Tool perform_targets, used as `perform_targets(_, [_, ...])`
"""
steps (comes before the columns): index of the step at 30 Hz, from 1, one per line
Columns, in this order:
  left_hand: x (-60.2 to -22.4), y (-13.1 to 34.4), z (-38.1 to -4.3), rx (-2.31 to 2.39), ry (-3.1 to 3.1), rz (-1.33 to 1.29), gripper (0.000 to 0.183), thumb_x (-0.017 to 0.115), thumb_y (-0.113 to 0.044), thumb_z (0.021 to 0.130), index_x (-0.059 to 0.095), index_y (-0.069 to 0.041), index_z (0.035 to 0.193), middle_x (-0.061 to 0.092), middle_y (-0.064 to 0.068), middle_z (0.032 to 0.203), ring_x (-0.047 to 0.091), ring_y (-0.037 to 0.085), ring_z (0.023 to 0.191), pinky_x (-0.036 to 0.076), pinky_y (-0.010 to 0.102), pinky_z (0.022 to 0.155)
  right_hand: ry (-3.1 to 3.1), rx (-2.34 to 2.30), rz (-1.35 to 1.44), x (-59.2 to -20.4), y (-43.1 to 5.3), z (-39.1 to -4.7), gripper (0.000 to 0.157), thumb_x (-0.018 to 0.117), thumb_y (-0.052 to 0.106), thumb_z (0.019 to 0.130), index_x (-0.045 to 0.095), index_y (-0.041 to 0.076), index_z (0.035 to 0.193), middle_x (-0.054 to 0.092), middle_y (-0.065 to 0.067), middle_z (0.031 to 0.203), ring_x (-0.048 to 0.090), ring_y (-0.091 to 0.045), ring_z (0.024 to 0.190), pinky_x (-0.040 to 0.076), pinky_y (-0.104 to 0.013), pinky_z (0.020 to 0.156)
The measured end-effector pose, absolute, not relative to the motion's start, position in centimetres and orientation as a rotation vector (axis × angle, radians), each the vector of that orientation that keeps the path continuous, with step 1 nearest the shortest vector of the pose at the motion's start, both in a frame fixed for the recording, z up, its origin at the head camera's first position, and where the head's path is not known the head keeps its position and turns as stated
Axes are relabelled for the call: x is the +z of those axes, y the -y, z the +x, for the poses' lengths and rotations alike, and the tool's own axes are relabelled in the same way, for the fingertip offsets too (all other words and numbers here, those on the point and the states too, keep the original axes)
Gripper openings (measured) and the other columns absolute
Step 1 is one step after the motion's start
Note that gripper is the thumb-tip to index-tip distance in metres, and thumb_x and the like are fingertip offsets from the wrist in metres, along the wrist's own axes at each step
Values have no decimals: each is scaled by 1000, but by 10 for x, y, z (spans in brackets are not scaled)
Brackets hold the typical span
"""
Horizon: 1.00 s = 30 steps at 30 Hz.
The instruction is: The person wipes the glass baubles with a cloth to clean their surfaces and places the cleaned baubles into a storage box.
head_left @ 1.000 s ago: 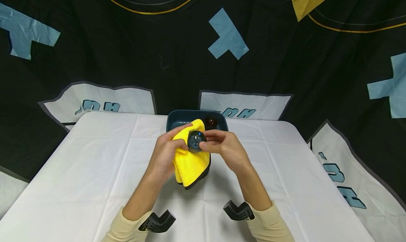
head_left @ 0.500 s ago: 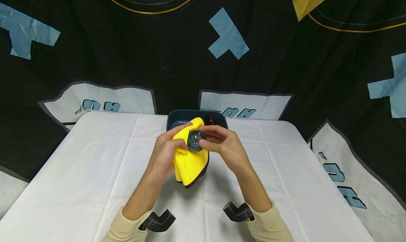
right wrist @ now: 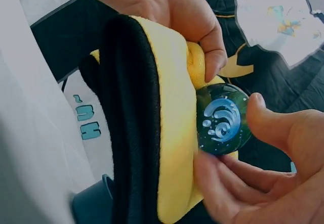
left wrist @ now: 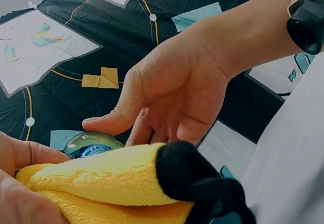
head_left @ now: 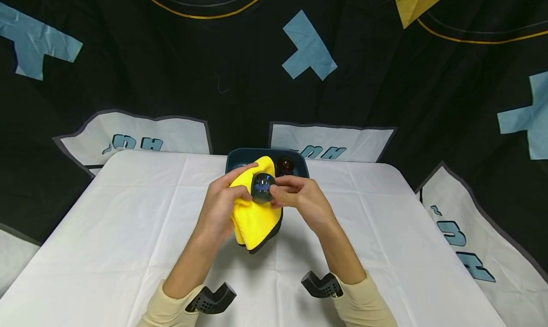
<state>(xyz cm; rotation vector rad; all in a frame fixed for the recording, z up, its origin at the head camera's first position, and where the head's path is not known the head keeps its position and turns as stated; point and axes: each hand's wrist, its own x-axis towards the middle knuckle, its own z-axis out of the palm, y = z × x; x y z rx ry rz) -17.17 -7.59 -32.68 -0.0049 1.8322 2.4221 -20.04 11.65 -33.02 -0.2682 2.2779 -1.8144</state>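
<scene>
A clear glass ball (head_left: 262,188) with a blue swirl inside rests against a yellow cloth (head_left: 257,226) with black edging. My left hand (head_left: 216,208) grips the cloth's left side, its thumb beside the ball; its other fingers are partly behind the fabric. My right hand (head_left: 306,201) pinches the ball at its right side between thumb and fingers. In the right wrist view the glass ball (right wrist: 223,120) shows its swirl and small bubbles plainly, with the cloth (right wrist: 177,118) pressed to its left. In the left wrist view the cloth (left wrist: 101,178) covers the ball's lower part.
Behind the hands, a dark blue tray (head_left: 239,158) stands at the far edge of the white-covered table (head_left: 171,241). A dark red-brown glossy ball (head_left: 285,163) sits in its right part; the cloth and hands hide some of the tray. A black printed curtain (head_left: 180,79) hangs behind.
The glass ball has shifted slightly left and up, and its visible pattern has changed as it turned. My right thumb and fingers have changed position on it; the left hand keeps the cloth.
</scene>
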Motion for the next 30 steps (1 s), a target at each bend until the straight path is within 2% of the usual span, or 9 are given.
perform_targets(3, [-326,75,-172,2428,-1828,4,62,50,3,82,62,-17,139,45,3,145,53,30,119,51,37,92,-2291,-1864,-290,-331,-116,-201,46,76,26,90,64,15,133,68,-7,127,67,-23,110,52,-40,102])
perform_targets(6, [-327,75,-173,2418,-1828,17,61,50,3,82,61,-17,139,46,5,144,53,30,119,51,37,92,-2279,-1929,-336,-330,-116,-200,47,77,19,89,63,16,134,63,-6,133,62,-23,123,51,-39,105])
perform_targets(10, [-329,74,-173,2409,-1830,32,61,50,4,82,61,-17,139,46,6,143,54,31,117,52,37,91,-2228,-1938,-365,-327,-118,-199,42,76,12,89,66,11,130,62,-7,134,60,-24,126,51,-36,104])
perform_targets(14, [-330,73,-173,2399,-1845,28,61,50,4,82,62,-17,138,47,7,143,54,31,116,52,37,90,-2169,-1926,-389,-327,-121,-200,50,77,2,84,63,8,132,61,-10,135,58,-27,127,52,-36,103])
perform_targets(17, [-331,73,-173,2388,-1851,14,61,50,3,82,62,-17,138,47,8,143,55,32,116,52,37,90,-2226,-1881,-346,-327,-121,-200,51,80,5,81,65,9,130,66,-10,129,63,-26,120,55,-37,99])
perform_targets(20, [-331,72,-173,2384,-1858,-9,61,51,2,82,62,-18,138,47,8,142,55,32,115,52,37,90,-2291,-1807,-270,-328,-121,-200,44,79,19,86,69,10,127,73,-9,118,72,-24,102,55,-39,97])
perform_targets(23, [-329,72,-172,2386,-1865,-32,61,51,2,82,62,-19,138,47,7,141,55,31,116,52,37,91,-2301,-1772,-242,-330,-121,-201,42,76,30,90,70,8,125,75,-12,110,74,-25,89,54,-40,96])
perform_targets(25, [-328,73,-172,2391,-1862,-38,61,51,1,81,62,-20,138,47,6,141,55,31,117,52,38,91,-2305,-1770,-257,-330,-120,-202,41,74,31,91,70,10,126,75,-11,112,72,-24,92,53,-42,98])
perform_targets(30, [-328,73,-173,2402,-1830,-22,61,50,2,83,61,-18,140,47,5,143,56,31,118,53,36,92,-2291,-1874,-322,-329,-117,-201,46,77,23,90,64,17,134,65,-7,129,66,-22,115,51,-40,104])
